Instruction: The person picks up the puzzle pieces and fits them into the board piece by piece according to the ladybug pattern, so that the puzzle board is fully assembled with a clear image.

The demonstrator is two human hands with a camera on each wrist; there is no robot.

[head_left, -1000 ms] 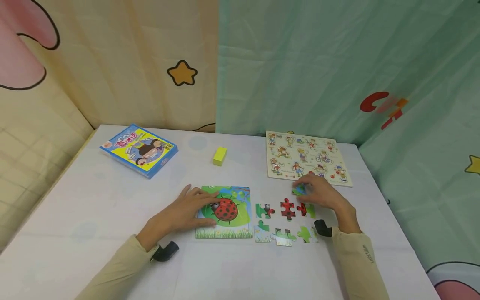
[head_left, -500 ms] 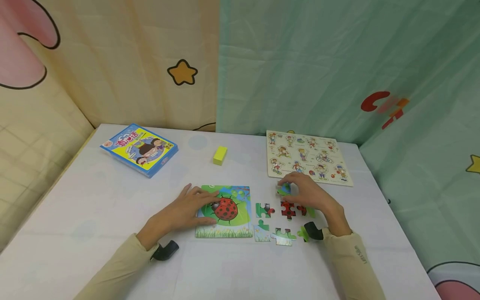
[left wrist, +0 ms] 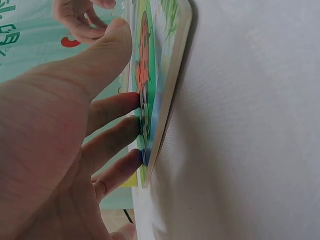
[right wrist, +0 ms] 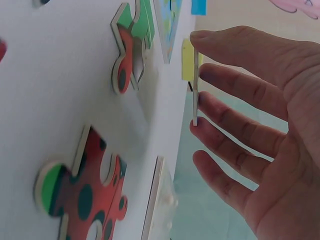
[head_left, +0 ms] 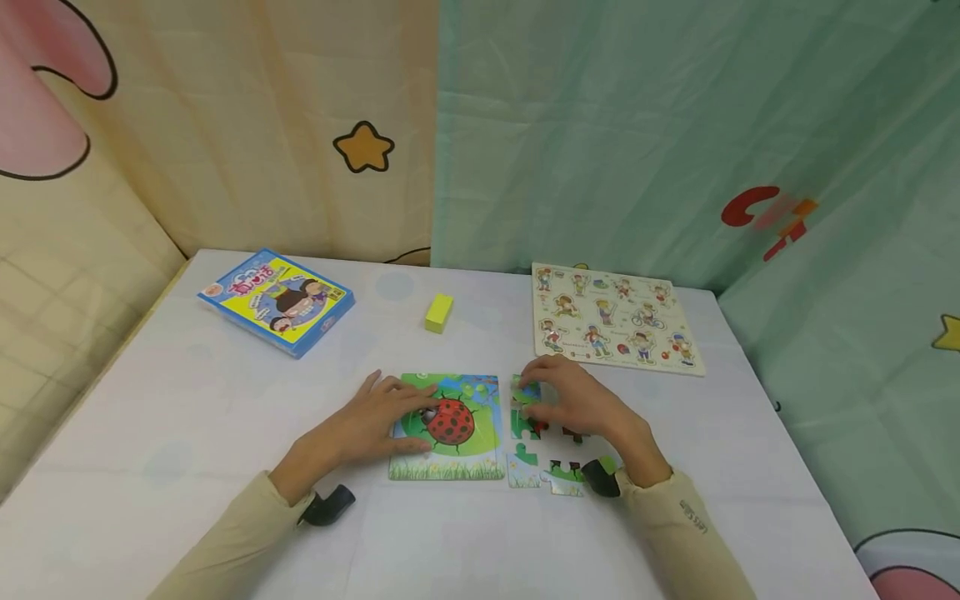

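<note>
My left hand rests its fingertips and thumb on a ladybug puzzle board, with the fingers spread and relaxed. In the left wrist view the fingers touch the picture side of the board. My right hand pinches a blue-green puzzle piece just right of the board. The right wrist view shows that piece edge-on between thumb and fingertips, raised off the table. Below it lies a green and red piece. A red spotted piece is partly hidden by the hand in the head view.
More loose pieces lie right of the board, including a grass corner piece and a grass edge piece. Behind them is a pegged picture board. A yellow block and a blue boxed set sit farther back.
My right hand has carried the blue-green puzzle piece leftward, from near the picture board to beside the ladybug board. My left hand stays in place.
</note>
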